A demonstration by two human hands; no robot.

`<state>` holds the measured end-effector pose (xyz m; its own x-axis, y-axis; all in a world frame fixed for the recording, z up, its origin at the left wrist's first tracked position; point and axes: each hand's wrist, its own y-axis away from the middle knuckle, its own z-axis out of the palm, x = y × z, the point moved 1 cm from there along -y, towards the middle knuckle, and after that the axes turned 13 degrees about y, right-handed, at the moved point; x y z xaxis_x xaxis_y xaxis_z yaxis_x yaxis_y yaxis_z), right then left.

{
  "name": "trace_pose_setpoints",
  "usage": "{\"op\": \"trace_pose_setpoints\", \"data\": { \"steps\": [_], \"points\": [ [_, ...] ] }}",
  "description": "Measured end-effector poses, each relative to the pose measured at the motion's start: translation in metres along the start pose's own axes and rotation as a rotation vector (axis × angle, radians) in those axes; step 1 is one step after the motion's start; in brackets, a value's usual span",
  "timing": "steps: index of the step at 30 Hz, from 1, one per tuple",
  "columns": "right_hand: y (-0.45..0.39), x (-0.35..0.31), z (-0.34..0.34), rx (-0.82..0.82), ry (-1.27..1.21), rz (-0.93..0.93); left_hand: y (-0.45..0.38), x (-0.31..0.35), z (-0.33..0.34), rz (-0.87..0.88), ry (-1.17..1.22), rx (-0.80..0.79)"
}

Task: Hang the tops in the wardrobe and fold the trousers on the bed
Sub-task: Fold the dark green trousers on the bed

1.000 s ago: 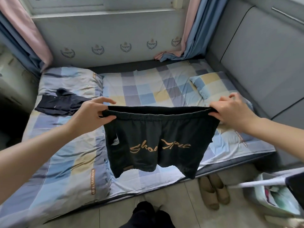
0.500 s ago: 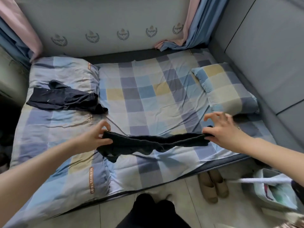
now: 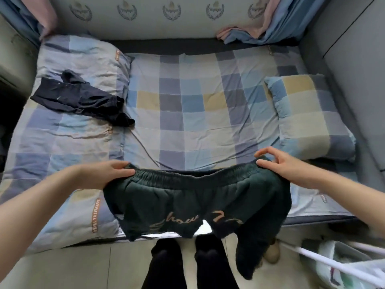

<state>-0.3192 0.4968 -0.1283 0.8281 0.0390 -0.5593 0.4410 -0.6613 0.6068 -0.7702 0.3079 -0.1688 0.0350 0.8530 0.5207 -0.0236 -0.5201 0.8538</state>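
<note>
Dark green trousers (image 3: 193, 201) with tan lettering lie spread at the near edge of the checked bed (image 3: 187, 105), their legs hanging over the edge towards the floor. My left hand (image 3: 102, 174) pinches the left end of the elastic waistband. My right hand (image 3: 279, 165) pinches the right end, its other fingers spread. A second dark navy garment (image 3: 81, 99) lies crumpled on the left side of the bed, part of it on a pillow.
A checked pillow (image 3: 306, 115) lies at the right of the bed, another pillow (image 3: 83, 59) at the far left. Grey padded panels (image 3: 354, 59) close the right side. Slippers (image 3: 270, 251) and a white basket (image 3: 341, 265) stand on the floor at the lower right. My legs stand below the bed edge.
The trousers were held up in the air, then lowered and bunched over the bed. Now they lie spread flat at the bed's near edge, both hands still on the waistband.
</note>
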Motion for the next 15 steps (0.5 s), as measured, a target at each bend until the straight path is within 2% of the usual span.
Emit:
{"op": "trace_pose_setpoints", "data": {
  "steps": [2,6,9,12,15],
  "points": [
    [-0.037,-0.006,-0.012,0.022,0.031,-0.014,-0.025,0.024,-0.004,0.018,-0.135,0.118],
    [-0.147,0.006,-0.014,0.081,0.171,0.005,-0.120,0.055,-0.018,0.102,-0.416,0.242],
    [-0.259,0.037,0.011,0.225,0.162,0.032,-0.227,0.058,-0.039,0.224,-0.548,0.500],
    [-0.372,0.088,0.061,0.399,0.087,0.132,-0.342,0.026,-0.050,0.257,-0.284,0.741],
    [-0.451,0.149,0.125,0.324,0.111,0.310,-0.434,-0.036,-0.049,0.125,-0.186,0.746]
  ]
}}
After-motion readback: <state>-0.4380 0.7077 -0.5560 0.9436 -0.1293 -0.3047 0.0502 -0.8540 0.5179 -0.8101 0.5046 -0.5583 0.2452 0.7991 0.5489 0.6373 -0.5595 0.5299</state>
